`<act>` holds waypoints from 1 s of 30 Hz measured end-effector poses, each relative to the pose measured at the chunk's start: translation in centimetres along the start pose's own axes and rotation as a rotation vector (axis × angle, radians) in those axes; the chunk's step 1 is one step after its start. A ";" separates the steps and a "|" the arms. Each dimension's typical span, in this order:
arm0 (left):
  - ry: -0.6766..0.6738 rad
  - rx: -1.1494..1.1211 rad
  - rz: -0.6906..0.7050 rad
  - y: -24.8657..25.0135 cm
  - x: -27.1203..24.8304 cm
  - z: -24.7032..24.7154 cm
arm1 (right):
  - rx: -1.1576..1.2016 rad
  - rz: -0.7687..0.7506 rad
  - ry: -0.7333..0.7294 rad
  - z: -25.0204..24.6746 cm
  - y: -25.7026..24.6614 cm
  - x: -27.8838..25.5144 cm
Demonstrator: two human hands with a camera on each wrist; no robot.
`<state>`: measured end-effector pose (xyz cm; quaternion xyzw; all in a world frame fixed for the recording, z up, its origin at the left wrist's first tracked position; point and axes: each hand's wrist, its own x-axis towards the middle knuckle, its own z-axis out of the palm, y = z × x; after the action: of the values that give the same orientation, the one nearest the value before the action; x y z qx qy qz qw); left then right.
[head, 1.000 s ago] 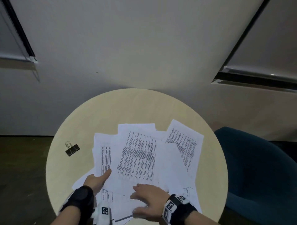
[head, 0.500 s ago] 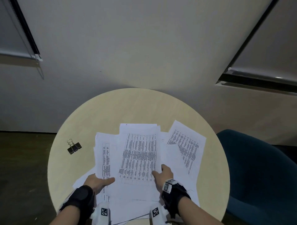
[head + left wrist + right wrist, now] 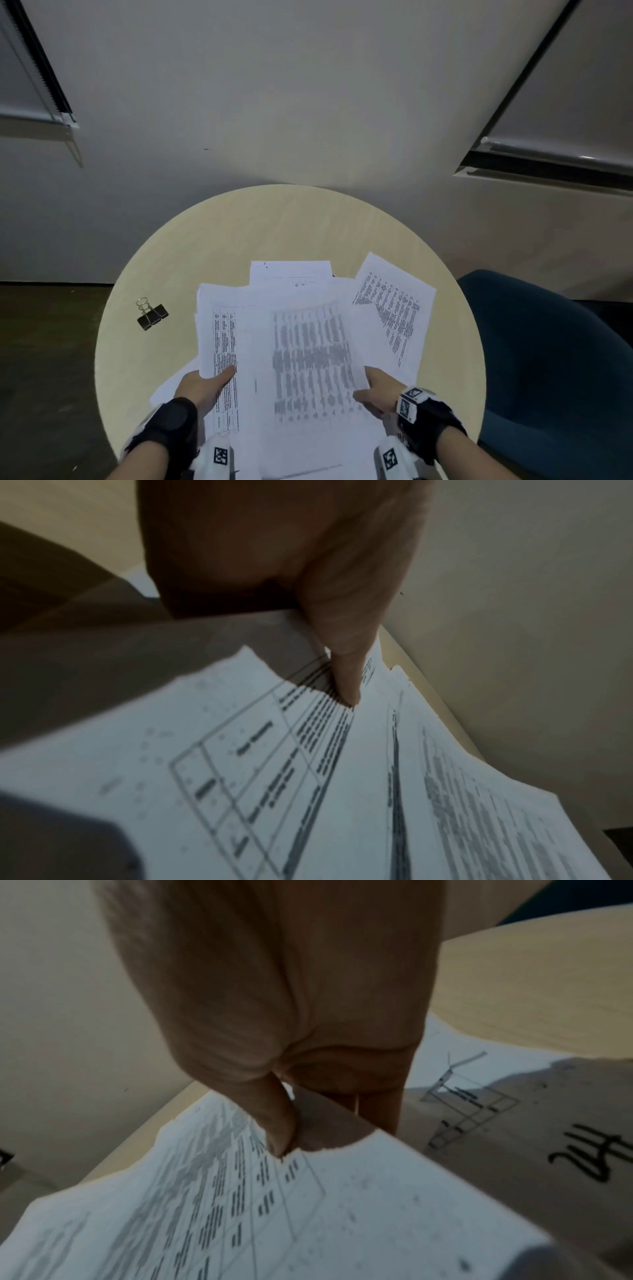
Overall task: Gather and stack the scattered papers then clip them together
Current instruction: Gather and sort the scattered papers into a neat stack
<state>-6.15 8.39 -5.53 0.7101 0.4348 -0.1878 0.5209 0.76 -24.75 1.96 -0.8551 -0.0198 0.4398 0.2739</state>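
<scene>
Round and pale, the table (image 3: 212, 240) carries the papers (image 3: 308, 342) across its near half, with the binder clip (image 3: 152, 314) lying apart toward the left edge. Half a second ago the right hand (image 3: 378, 394) lay flat on the sheets; now it pinches the top sheets' right edge, thumb over, while the left hand (image 3: 202, 387) grips their left edge likewise, so gathering has begun but clipping is not yet near. Most sheets run lengthwise from near edge to far edge, one at the right skewed.

printed white papers (image 3: 310, 356) overlap loosely askew; black binder clip (image 3: 152, 315) lies apart, left
</scene>
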 end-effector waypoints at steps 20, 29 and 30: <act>-0.004 -0.024 0.056 0.7 -1.2 -0.1 | 0.183 0.148 0.705 1.9 -2.8 4.1; -0.088 0.112 0.054 1.7 -2.6 -1.0 | 0.412 0.215 0.616 0.1 1.3 4.7; -0.103 0.130 0.043 1.5 -2.2 -1.1 | 0.512 0.134 0.566 0.0 0.9 4.7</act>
<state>-6.35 8.34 -2.63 0.7409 0.3790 -0.2409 0.4995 3.44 -24.17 -1.96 -0.8460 0.2228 0.1939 0.4439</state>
